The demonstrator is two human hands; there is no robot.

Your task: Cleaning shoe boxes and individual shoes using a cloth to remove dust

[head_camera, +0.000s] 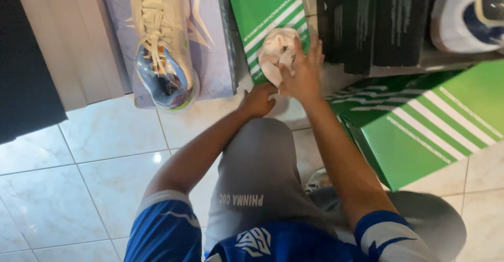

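Paper (277, 52), white and crumpled into a loose wad, sits in my right hand (302, 75), held up in front of the green box (265, 10) that stands on end against the shelf. My fingers are spread and only partly curled round the wad, with the tips fanned above it, so the hold is a light cupping one rather than a clamp. My left hand (257, 100) is closed into a loose fist just below the right wrist; whether it pinches a trailing edge of the paper I cannot tell, as the right hand covers that spot. Judged by its creases and puffed shape, the paper is very light, soft and springy, not slippery, and it tears easily if pulled from two sides. The best hold is round the bulk of the wad with the whole palm, not by a single corner. A second green box (420, 131) lies open and tilted on the tiled floor (68, 152) to my right, and a pale shoe (160, 41) rests on a lilac box (210, 46) to the left.
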